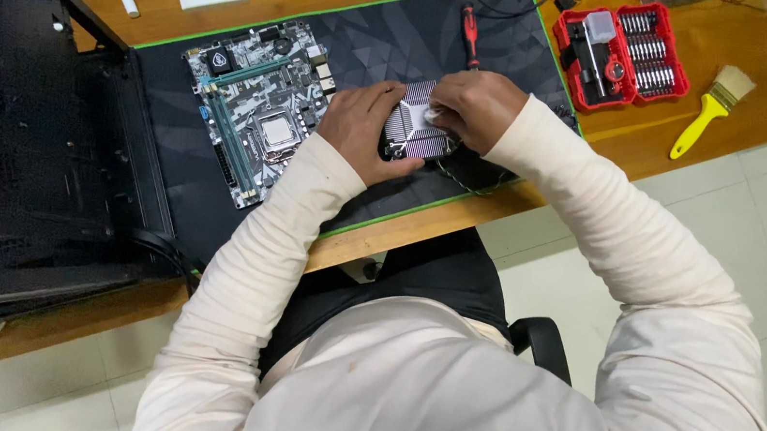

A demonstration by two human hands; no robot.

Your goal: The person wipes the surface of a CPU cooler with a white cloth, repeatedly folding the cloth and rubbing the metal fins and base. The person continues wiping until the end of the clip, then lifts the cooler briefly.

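Heatsink (416,132) gripped in left hand (356,131); right hand (478,107) touching top; red bit case (621,53) right.

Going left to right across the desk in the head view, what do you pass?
Black computer case → motherboard → left hand → finned heatsink → right hand → red screwdriver bit set → yellow-handled brush.

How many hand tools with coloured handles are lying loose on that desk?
2. A red-handled screwdriver lies on the dark mat, just beyond the right hand. A yellow-handled brush lies on bare wood at the desk's right end. Others may sit off-frame.
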